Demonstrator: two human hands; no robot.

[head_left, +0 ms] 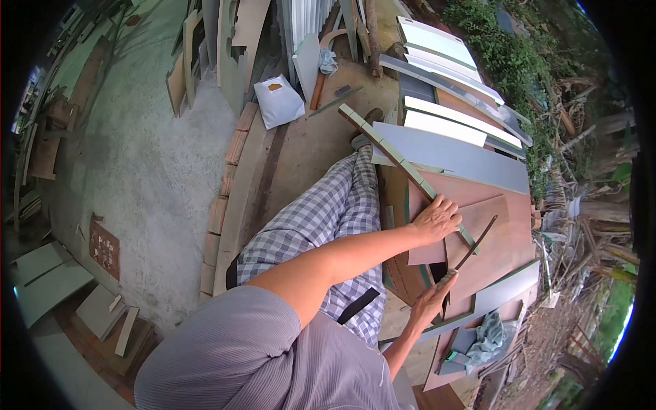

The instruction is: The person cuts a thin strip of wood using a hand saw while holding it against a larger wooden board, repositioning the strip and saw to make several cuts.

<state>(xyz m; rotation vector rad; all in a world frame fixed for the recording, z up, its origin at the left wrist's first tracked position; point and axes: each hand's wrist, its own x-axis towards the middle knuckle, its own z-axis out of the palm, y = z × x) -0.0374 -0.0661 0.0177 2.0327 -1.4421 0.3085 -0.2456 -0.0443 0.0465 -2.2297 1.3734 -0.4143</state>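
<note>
My left hand [437, 220] is closed over a long narrow wooden strip [393, 156] with greenish edges and dark marks along it. The strip slants from beside my foot down to the right, over the brown boards. In my right hand [432, 299], held lower, is a thin dark blade [484, 236] with a small hole near its tip. That blade points up to the right and overlaps the strip's near end in this view. My fingers hide its grip. Under both hands lies a brown board [495, 215], beside my legs in checked trousers [321, 198].
Grey and white panels [444, 130] are laid out at the upper right. A blue-grey cloth [486, 338] rests on boards at the lower right. A white sack [279, 101] stands near upright boards [239, 48]. Bricks [215, 215] edge the concrete floor [160, 178]; plants [506, 61] border the right side.
</note>
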